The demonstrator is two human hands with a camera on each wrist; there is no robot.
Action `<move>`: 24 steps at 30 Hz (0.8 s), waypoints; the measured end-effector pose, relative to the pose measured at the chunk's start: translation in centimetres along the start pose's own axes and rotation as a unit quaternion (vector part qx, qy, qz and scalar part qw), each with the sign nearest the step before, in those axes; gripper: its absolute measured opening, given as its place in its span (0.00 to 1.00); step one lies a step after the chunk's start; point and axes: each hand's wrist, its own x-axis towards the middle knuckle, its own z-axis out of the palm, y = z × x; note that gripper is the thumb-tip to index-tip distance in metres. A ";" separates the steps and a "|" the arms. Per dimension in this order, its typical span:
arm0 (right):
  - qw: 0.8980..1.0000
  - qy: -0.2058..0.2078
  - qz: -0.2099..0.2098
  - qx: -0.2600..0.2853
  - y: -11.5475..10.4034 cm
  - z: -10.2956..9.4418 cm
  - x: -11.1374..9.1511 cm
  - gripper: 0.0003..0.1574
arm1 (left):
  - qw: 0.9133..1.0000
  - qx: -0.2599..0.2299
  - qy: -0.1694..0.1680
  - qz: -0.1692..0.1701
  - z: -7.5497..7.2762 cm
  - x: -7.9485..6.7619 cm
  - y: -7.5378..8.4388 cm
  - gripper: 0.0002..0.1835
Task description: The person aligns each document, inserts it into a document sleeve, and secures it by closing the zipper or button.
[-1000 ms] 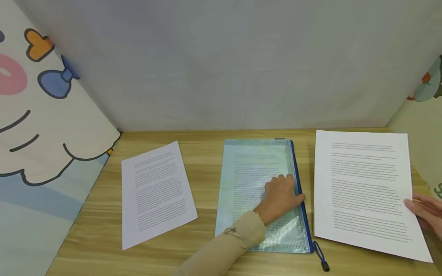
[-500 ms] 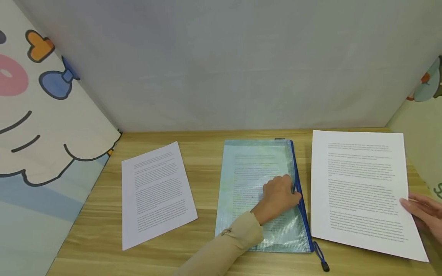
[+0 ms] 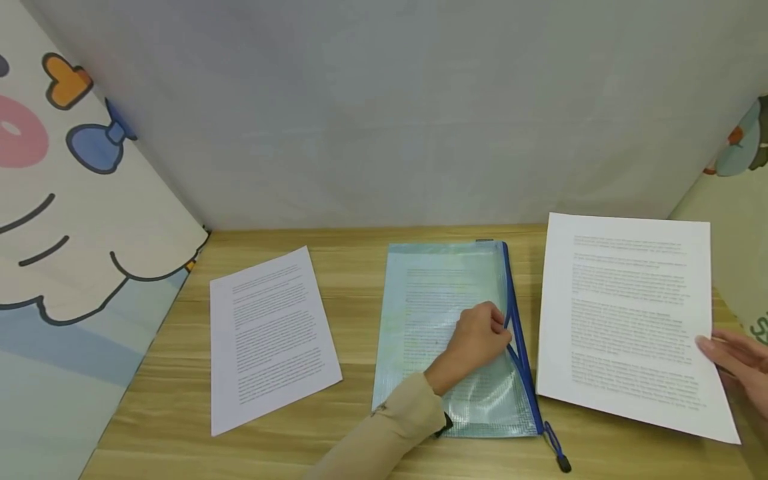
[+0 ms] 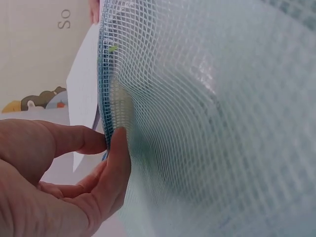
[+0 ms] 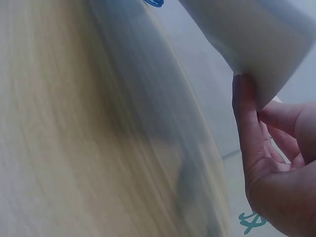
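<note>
A translucent mesh zipper pouch [image 3: 420,333] with a blue zipper edge lies mid-table, a printed page showing through it. My left hand [image 3: 477,337] pinches the upper layer at the zipper side, lifting it so the opening gapes. In the left wrist view, the thumb and fingers [image 4: 118,173] of that hand squeeze the mesh edge [image 4: 106,94]. At the right, a printed paper sheet [image 3: 630,320] is raised off the table. My right hand [image 3: 741,367] pinches its right edge, thumb on the printed face, as the right wrist view also shows the paper [image 5: 266,54] between thumb and fingers.
Another printed sheet [image 3: 273,340] lies at an angle on the left of the wooden table [image 3: 162,400]. A blue zipper pull cord [image 3: 555,440] with a dark end hangs off the pouch's near right corner. A pale cloth wall [image 3: 384,120] stands behind.
My left hand has pulled the pouch's top layer up and leftward, and the zipper edges have parted. The sheet in my right hand has risen and shifted slightly left.
</note>
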 end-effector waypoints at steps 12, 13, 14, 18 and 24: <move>0.997 0.008 -0.008 0.072 -1.1 1.7 0.1 0.23 | 0.998 -0.060 0.003 0.011 -0.8 -0.4 -0.5 0.05; 0.998 0.014 -0.007 0.067 -1.2 1.9 0.1 0.22 | 0.998 -0.066 0.002 0.009 -0.9 -0.5 -0.5 0.05; 0.998 0.021 -0.007 0.059 -1.3 2.1 0.1 0.22 | 0.998 -0.069 0.001 0.008 -1.0 -0.6 -0.5 0.05; 0.998 0.034 -0.011 0.047 -1.8 2.8 -0.1 0.22 | 0.996 -0.084 -0.001 0.006 -1.3 -0.7 -0.6 0.05; 0.999 0.040 -0.009 0.029 -2.6 3.8 -0.7 0.24 | 0.994 -0.112 -0.005 0.012 -1.7 -1.1 -0.5 0.05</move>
